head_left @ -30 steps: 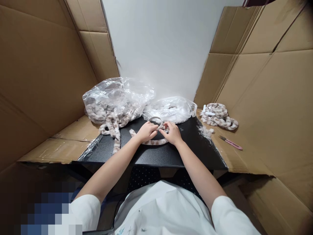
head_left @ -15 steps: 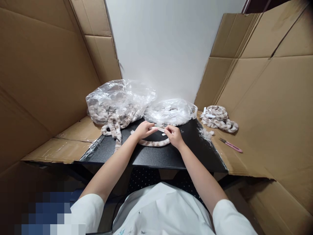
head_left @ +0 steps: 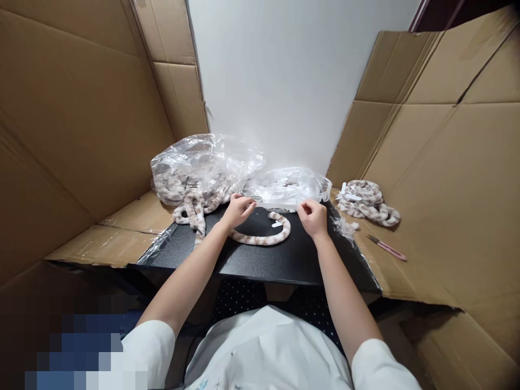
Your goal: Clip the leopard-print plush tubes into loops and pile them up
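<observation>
Left hand [head_left: 239, 211] and right hand [head_left: 313, 218] both grip the tape [head_left: 278, 206], a length pulled out between them! Below, the furry cord [head_left: 260, 239] lies curved on the surface [head_left: 260, 266], apart from it.

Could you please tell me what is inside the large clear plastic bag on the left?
The large bag holds fluffy white-and-brown strips, some hanging out at the front. Crinkled, glossy film and the outer coils hide whatever lies deeper.

Strip [head_left: 264, 239] on table [head_left: 260, 266], bags [head_left: 203, 154] behind; right, on cardboard [head_left: 392, 279]: coil [head_left: 363, 201], snips [head_left: 388, 248] before it.
</observation>
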`<state>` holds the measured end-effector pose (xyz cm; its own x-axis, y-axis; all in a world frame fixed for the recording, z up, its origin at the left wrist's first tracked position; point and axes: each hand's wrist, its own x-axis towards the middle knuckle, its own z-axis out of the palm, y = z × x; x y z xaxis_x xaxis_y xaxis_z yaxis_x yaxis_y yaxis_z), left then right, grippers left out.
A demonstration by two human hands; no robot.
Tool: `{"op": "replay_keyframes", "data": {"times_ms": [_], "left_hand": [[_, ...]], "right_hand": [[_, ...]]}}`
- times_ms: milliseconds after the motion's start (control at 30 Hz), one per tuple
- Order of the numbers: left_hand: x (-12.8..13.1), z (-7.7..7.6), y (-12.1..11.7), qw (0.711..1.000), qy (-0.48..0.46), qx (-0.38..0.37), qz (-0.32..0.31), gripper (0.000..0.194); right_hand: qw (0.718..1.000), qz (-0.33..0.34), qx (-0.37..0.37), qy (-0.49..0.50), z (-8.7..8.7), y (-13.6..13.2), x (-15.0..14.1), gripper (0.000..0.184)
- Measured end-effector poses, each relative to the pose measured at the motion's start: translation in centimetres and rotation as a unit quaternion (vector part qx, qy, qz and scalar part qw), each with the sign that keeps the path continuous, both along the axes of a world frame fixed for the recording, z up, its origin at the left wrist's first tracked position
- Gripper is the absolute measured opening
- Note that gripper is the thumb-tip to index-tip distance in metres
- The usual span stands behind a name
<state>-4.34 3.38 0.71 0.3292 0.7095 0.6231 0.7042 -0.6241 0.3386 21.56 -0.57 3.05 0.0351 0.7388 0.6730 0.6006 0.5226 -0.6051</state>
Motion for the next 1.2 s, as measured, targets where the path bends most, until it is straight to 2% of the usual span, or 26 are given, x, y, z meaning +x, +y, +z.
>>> {"op": "replay_keyframes", "data": {"times_ms": [133, 200, 267, 333, 433, 533, 667, 833, 967, 1100, 1200], "left_hand": [[1.2, 0.3, -0.5, 1.000, -0.014, -0.005, -0.021, 0.022], [1.7, 0.8, -1.0, 0.999, -0.025, 0.007, -0.025, 0.025], [2.1, 1.4, -1.5, 0.998, -0.040, 0.015, -0.036, 0.031], [2.1, 2.1, -2.2, 0.997, -0.051, 0.009, -0.054, 0.033], [1.9, 3.0, -3.3, 0.995, -0.051, -0.024, -0.081, 0.030], [1.5, 3.9, -4.4, 0.992, -0.035, -0.065, -0.100, 0.027], [1.3, 5.0, -5.6, 0.989, -0.022, -0.105, -0.105, 0.022], [1.3, 5.9, -6.6, 0.987, 0.000, -0.120, -0.109, 0.014], [1.2, 6.0, -7.1, 0.984, 0.008, -0.132, -0.117, 0.012], [1.2, 5.9, -7.3, 0.984, -0.001, -0.141, -0.106, 0.019], [1.2, 5.8, -7.3, 0.985, 0.003, -0.144, -0.098, 0.025]], "right_hand": [[0.978, -0.159, -0.079, -0.113, 1.1, 0.1, 0.1, 0.029], [0.965, -0.203, -0.108, -0.124, 1.8, 0.2, -0.1, 0.034], [0.963, -0.217, -0.110, -0.114, 2.6, 0.2, -0.3, 0.034], [0.974, -0.179, -0.094, -0.098, 3.5, 0.2, -0.6, 0.032], [0.991, -0.017, -0.067, -0.113, 4.8, 0.0, -1.3, 0.026], [0.975, 0.107, -0.072, -0.179, 5.6, 0.0, -2.3, 0.023], [0.945, 0.191, -0.120, -0.237, 5.7, 0.2, -3.2, 0.027], [0.927, 0.258, -0.197, -0.189, 5.6, 0.3, -3.2, 0.038], [0.899, 0.292, -0.282, -0.164, 5.4, 0.3, -3.3, 0.039], [0.883, 0.297, -0.338, -0.135, 4.7, 0.6, -3.6, 0.041], [0.869, 0.327, -0.362, -0.077, 3.9, 0.9, -3.8, 0.046]]}}
